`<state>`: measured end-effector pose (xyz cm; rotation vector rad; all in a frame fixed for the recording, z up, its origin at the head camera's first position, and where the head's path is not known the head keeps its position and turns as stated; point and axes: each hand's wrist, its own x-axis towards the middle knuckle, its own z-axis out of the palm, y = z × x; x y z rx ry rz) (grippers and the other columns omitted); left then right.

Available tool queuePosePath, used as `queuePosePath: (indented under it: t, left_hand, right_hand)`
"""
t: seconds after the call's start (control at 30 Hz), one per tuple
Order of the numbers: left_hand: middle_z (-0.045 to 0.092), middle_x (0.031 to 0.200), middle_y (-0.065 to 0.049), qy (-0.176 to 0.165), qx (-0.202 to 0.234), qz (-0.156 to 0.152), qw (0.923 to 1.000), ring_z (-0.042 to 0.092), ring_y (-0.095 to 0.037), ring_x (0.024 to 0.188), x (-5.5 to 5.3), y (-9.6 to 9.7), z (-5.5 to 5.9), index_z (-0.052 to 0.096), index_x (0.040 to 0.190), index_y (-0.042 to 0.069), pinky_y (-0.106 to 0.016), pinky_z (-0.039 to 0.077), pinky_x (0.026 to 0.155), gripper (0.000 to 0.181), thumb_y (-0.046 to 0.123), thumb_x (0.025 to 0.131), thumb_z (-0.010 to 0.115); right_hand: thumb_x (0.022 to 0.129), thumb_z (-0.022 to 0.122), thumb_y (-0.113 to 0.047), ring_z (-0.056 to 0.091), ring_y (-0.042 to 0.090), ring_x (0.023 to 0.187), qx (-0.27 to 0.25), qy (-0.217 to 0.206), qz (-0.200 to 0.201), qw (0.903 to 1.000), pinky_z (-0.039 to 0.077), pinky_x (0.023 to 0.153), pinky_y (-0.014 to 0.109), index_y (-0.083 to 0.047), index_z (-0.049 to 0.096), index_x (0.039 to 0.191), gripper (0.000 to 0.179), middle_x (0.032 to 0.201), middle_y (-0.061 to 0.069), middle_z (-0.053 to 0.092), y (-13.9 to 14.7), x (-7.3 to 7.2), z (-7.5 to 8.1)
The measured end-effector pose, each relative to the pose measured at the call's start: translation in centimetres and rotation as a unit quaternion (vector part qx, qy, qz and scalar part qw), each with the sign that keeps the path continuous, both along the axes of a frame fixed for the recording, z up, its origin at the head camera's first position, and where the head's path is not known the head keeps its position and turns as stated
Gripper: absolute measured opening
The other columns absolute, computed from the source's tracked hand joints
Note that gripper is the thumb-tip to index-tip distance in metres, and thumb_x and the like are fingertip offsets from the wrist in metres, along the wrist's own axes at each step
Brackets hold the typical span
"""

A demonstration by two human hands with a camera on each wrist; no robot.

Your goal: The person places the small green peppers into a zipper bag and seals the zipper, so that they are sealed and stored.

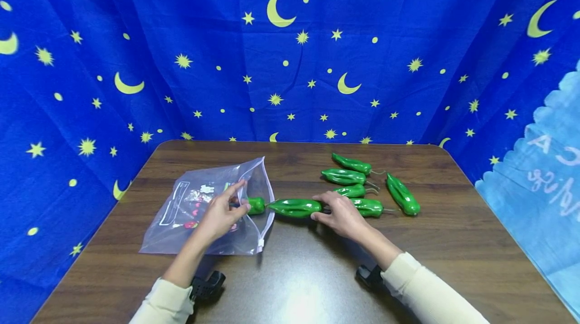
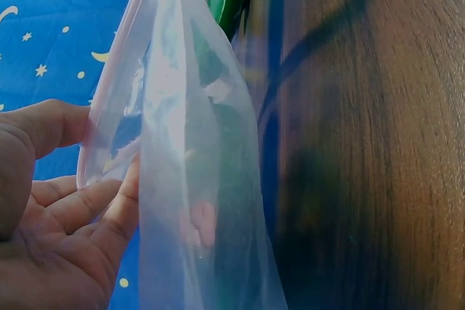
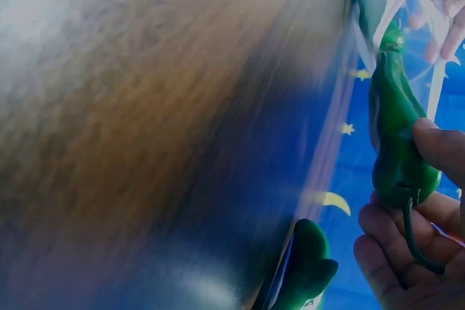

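A clear zip bag (image 1: pixel 169 236) with printed pictures lies on the left of the table, its mouth facing right. My left hand (image 1: pixel 222 213) holds the bag's mouth edge, thumb and fingers at the pinkish rim in the left wrist view. One green chili pepper (image 1: pixel 257 206) sits inside, near the opening. My right hand (image 1: pixel 342 216) grips another green chili pepper (image 1: pixel 294 208) by its stem end, thumb on one side and fingers beneath in the right wrist view (image 3: pixel 396 136). This pepper's tip points left, right at the bag's mouth.
Several more green peppers lie right of the bag, including one (image 1: pixel 369 208) just beyond my right hand and a slanted one (image 1: pixel 403 195) farther right. Blue curtains (image 1: pixel 290 62) stand behind the wooden table (image 1: pixel 435 258). Light blue cloth (image 1: pixel 539 173) hangs at the right.
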<state>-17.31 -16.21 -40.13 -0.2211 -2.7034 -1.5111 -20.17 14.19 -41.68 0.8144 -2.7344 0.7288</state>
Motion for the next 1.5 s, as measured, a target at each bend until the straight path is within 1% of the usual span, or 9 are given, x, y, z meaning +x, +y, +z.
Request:
queuePosePath:
  t: [0.2,0.43,0.67,0.8,1.0,1.13,1.33,1.5]
  left_hand:
    - [0.061,0.098,-0.019,-0.002,0.000,0.001,1.0000,0.052,-0.010,0.050,0.0,0.1,-0.1,0.039,0.144,0.011,-0.024,0.049,0.041,0.065,0.010,0.084,0.066]
    - [0.061,0.095,-0.019,0.003,0.004,0.000,1.0000,0.050,-0.007,0.049,-0.1,0.3,0.0,0.039,0.143,0.010,-0.025,0.049,0.041,0.064,0.010,0.085,0.066]
    - [0.060,0.095,-0.018,0.000,0.004,0.000,1.0000,0.050,-0.008,0.049,-0.1,0.4,0.1,0.040,0.143,0.011,-0.027,0.050,0.041,0.064,0.010,0.085,0.066]
    - [0.059,0.095,-0.017,-0.005,0.003,0.001,1.0000,0.050,-0.009,0.049,-0.1,0.4,0.1,0.039,0.143,0.011,-0.029,0.051,0.042,0.064,0.010,0.085,0.066]
    - [0.058,0.098,-0.018,-0.004,0.001,-0.002,1.0000,0.050,-0.007,0.050,-0.1,0.4,0.2,0.039,0.144,0.011,-0.027,0.050,0.042,0.064,0.010,0.085,0.065]
    - [0.058,0.099,-0.018,-0.011,0.011,-0.006,0.9999,0.051,-0.010,0.051,-0.1,0.4,0.2,0.038,0.144,0.011,-0.029,0.051,0.042,0.065,0.010,0.085,0.065]
    - [0.060,0.098,-0.019,-0.001,0.010,-0.003,0.9999,0.055,-0.014,0.053,0.0,0.5,0.1,0.040,0.143,0.010,-0.028,0.051,0.042,0.065,0.008,0.084,0.066]
    - [0.060,0.098,-0.019,0.000,0.014,-0.002,0.9999,0.057,-0.015,0.057,-0.1,0.6,0.1,0.041,0.142,0.010,-0.029,0.052,0.043,0.063,0.008,0.084,0.066]
  right_hand:
    - [0.078,0.076,-0.029,0.065,0.024,0.099,-0.005,0.007,-0.002,1.0000,0.054,0.083,0.041,-0.007,0.066,0.115,0.044,0.106,0.008,0.069,-0.1,0.0,0.0]
    - [0.077,0.076,-0.029,0.064,0.023,0.097,-0.002,0.008,-0.002,1.0000,0.054,0.083,0.040,-0.007,0.065,0.115,0.045,0.104,0.007,0.069,-0.6,-0.2,0.0]
    - [0.077,0.076,-0.028,0.063,0.023,0.098,0.001,0.009,-0.001,1.0000,0.053,0.082,0.040,-0.007,0.066,0.114,0.044,0.103,0.008,0.069,-1.2,-0.3,0.2]
    - [0.077,0.076,-0.029,0.063,0.024,0.098,0.000,0.018,0.004,0.9998,0.053,0.083,0.040,-0.007,0.066,0.114,0.044,0.105,0.008,0.069,-1.4,-0.3,0.4]
    - [0.077,0.075,-0.030,0.064,0.025,0.099,0.003,0.028,0.014,0.9995,0.054,0.084,0.040,-0.006,0.066,0.113,0.044,0.106,0.009,0.069,-2.0,-0.4,0.5]
    - [0.078,0.075,-0.030,0.064,0.024,0.099,0.004,0.028,0.016,0.9995,0.053,0.083,0.040,-0.008,0.066,0.113,0.043,0.106,0.008,0.070,-2.5,-0.5,0.7]
    - [0.078,0.074,-0.032,0.064,0.021,0.096,0.018,0.035,0.017,0.9991,0.054,0.079,0.036,-0.009,0.067,0.113,0.043,0.103,0.006,0.070,-3.2,-0.7,0.7]
    - [0.078,0.075,-0.032,0.063,0.021,0.095,0.015,0.045,0.022,0.9986,0.053,0.080,0.036,-0.008,0.067,0.111,0.042,0.102,0.007,0.069,-3.8,-0.9,0.7]
